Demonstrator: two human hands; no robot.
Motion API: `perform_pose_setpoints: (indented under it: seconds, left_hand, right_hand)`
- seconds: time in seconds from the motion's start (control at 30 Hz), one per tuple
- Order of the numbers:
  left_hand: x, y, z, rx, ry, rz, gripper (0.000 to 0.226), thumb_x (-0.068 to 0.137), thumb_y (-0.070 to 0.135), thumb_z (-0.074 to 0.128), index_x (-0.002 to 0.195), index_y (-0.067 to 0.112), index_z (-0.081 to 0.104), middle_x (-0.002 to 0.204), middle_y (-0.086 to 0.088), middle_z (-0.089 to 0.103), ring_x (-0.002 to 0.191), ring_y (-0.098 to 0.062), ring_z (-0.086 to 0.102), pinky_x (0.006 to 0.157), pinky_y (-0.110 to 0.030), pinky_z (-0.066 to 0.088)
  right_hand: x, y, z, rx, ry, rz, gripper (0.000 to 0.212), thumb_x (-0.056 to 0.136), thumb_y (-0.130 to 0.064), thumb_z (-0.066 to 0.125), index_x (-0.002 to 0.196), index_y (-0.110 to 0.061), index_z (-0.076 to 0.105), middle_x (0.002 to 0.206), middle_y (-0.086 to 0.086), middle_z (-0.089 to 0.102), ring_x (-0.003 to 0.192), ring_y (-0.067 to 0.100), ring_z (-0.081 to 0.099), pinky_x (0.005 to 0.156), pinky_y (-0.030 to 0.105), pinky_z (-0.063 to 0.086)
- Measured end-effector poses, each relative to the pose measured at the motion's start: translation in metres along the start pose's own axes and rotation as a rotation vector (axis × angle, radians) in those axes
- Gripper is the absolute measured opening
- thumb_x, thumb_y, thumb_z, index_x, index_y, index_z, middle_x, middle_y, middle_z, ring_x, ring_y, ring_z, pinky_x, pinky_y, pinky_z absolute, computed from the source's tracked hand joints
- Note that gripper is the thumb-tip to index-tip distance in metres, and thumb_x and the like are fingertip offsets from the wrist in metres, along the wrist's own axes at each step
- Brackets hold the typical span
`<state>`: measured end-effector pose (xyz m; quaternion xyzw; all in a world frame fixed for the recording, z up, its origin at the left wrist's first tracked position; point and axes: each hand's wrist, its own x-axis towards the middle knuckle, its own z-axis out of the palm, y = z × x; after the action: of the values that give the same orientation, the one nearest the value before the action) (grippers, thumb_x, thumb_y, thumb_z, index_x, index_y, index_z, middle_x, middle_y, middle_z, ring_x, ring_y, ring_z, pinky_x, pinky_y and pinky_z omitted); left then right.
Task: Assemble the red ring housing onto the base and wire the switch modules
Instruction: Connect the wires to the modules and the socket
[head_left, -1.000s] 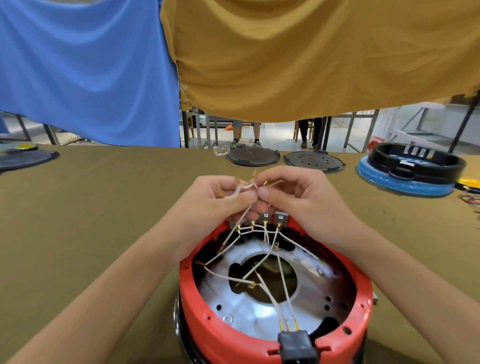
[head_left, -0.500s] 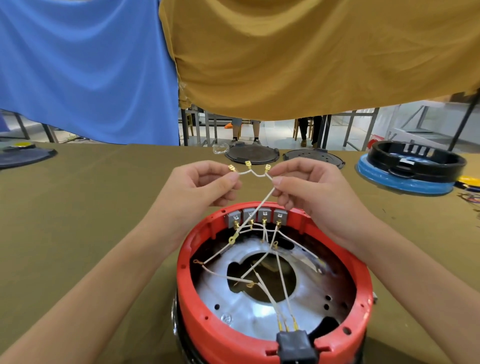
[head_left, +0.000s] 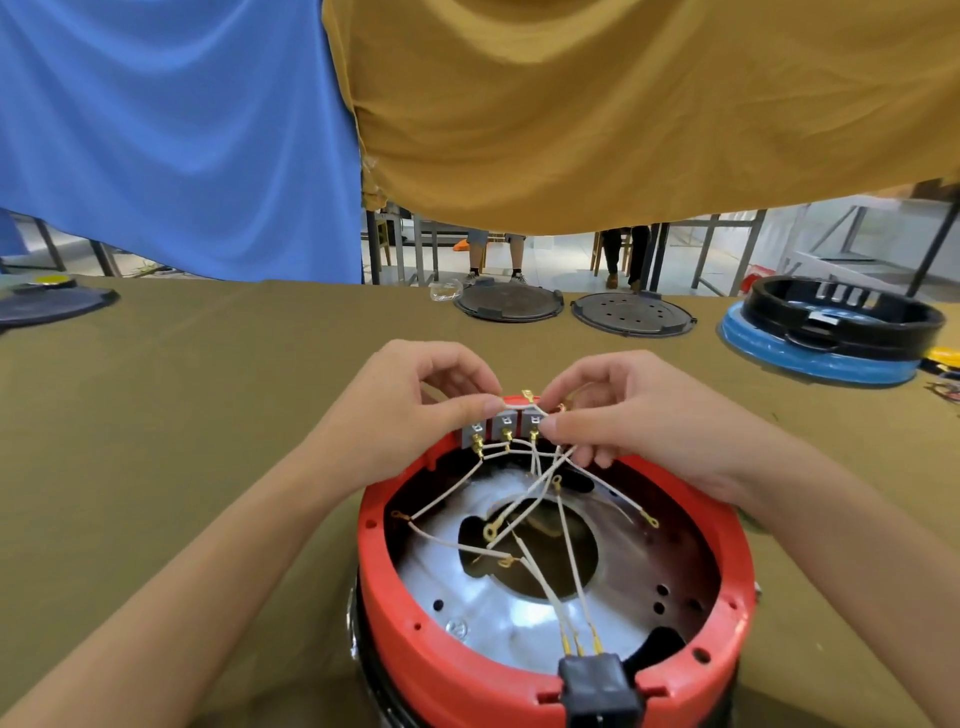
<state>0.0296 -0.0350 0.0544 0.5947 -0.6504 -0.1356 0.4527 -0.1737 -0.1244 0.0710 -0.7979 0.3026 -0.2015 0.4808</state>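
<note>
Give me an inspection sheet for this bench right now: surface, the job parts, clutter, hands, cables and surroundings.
Surface: olive cloth covers the table.
Job parts: red ring sits on the base; grey switch modules line its far rim; black connector at the near rim.
Clutter: two dark discs at the far edge, a black ring on a blue one far right, another disc far left.
Hands: left hand and right hand each pinch a white wire above the modules.
Cables: white wires cross loosely inside the ring.
Surroundings: blue and mustard drapes; people's legs behind.
</note>
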Motion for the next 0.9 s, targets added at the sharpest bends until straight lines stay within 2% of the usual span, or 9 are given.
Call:
perform_pose_setpoints:
  seconds: [0.1, 0.23, 0.3, 0.37, 0.43, 0.57, 0.73, 0.83, 0.9]
  left_hand:
    - [0.000, -0.001, -0.002, 0.007, -0.036, 0.007, 0.006, 0.082, 0.011, 0.077, 0.084, 0.016, 0.075, 0.066, 0.015, 0.065, 0.049, 0.006, 0.054, 0.052, -0.006, 0.039]
    - [0.001, -0.005, -0.005, 0.014, -0.076, -0.006, 0.007, 0.081, 0.011, 0.079, 0.085, 0.017, 0.077, 0.069, 0.011, 0.067, 0.050, 0.004, 0.056, 0.053, -0.006, 0.040]
    - [0.002, -0.008, -0.005, 0.023, -0.075, -0.009, 0.008, 0.080, 0.012, 0.080, 0.085, 0.018, 0.078, 0.073, 0.010, 0.067, 0.057, 0.004, 0.058, 0.058, -0.008, 0.043]
    - [0.003, -0.012, -0.006, 0.024, -0.059, -0.014, 0.008, 0.078, 0.014, 0.081, 0.084, 0.020, 0.079, 0.079, 0.007, 0.066, 0.068, 0.000, 0.061, 0.064, -0.013, 0.045]
    - [0.004, -0.016, -0.008, 0.010, -0.036, -0.029, 0.009, 0.077, 0.016, 0.082, 0.083, 0.021, 0.079, 0.082, 0.005, 0.066, 0.075, -0.005, 0.062, 0.066, -0.015, 0.045]
    - [0.005, -0.022, -0.013, -0.027, -0.030, -0.062, 0.010, 0.074, 0.021, 0.084, 0.082, 0.025, 0.080, 0.085, 0.005, 0.067, 0.083, -0.010, 0.064, 0.072, -0.018, 0.045]
    - [0.004, -0.020, -0.011, -0.055, -0.079, -0.083, 0.011, 0.072, 0.025, 0.085, 0.082, 0.026, 0.081, 0.085, 0.015, 0.064, 0.085, -0.005, 0.063, 0.081, -0.023, 0.047]
    - [0.003, -0.020, -0.011, -0.067, -0.083, -0.096, 0.010, 0.077, 0.021, 0.082, 0.086, 0.025, 0.081, 0.089, 0.011, 0.067, 0.088, -0.007, 0.064, 0.085, -0.021, 0.048]
    - [0.003, -0.019, -0.011, -0.115, -0.073, -0.147, 0.011, 0.081, 0.016, 0.079, 0.090, 0.022, 0.079, 0.092, 0.001, 0.072, 0.088, -0.010, 0.067, 0.083, -0.024, 0.051]
  right_hand:
    - [0.001, 0.002, 0.006, -0.142, 0.056, -0.053, 0.013, 0.082, -0.018, 0.078, 0.092, -0.014, 0.071, 0.069, 0.009, 0.069, 0.055, 0.009, 0.062, 0.056, 0.022, 0.050]
    - [0.007, 0.004, 0.012, -0.302, 0.076, -0.135, 0.032, 0.082, -0.025, 0.078, 0.109, -0.026, 0.062, 0.077, 0.004, 0.071, 0.060, 0.006, 0.060, 0.064, 0.034, 0.051]
    - [0.012, 0.003, 0.014, -0.398, 0.068, -0.201, 0.028, 0.083, -0.027, 0.074, 0.107, -0.035, 0.062, 0.082, -0.003, 0.068, 0.057, -0.002, 0.053, 0.061, 0.023, 0.043]
    - [0.018, -0.001, 0.017, -0.502, 0.062, -0.262, 0.014, 0.084, -0.028, 0.071, 0.095, -0.036, 0.069, 0.089, -0.010, 0.063, 0.065, -0.008, 0.053, 0.060, 0.011, 0.036]
    - [0.025, -0.006, 0.018, -0.577, 0.026, -0.299, 0.003, 0.086, -0.030, 0.071, 0.087, -0.032, 0.072, 0.088, -0.012, 0.061, 0.073, -0.011, 0.054, 0.064, 0.010, 0.039]
    - [0.032, -0.004, 0.018, -0.565, -0.024, -0.338, 0.006, 0.088, -0.033, 0.072, 0.088, -0.029, 0.075, 0.091, -0.009, 0.064, 0.080, 0.003, 0.061, 0.073, 0.021, 0.048]
    - [0.029, 0.004, 0.020, -0.520, -0.023, -0.370, 0.006, 0.088, -0.033, 0.072, 0.086, -0.028, 0.075, 0.100, -0.012, 0.059, 0.080, 0.005, 0.058, 0.072, 0.016, 0.045]
    - [0.027, 0.005, 0.021, -0.514, 0.017, -0.385, 0.008, 0.088, -0.031, 0.072, 0.087, -0.024, 0.075, 0.091, -0.009, 0.062, 0.075, 0.006, 0.057, 0.068, 0.017, 0.045]
    - [0.026, 0.006, 0.021, -0.473, 0.047, -0.387, 0.009, 0.087, -0.031, 0.073, 0.088, -0.022, 0.075, 0.087, -0.007, 0.065, 0.075, 0.009, 0.058, 0.069, 0.024, 0.048]
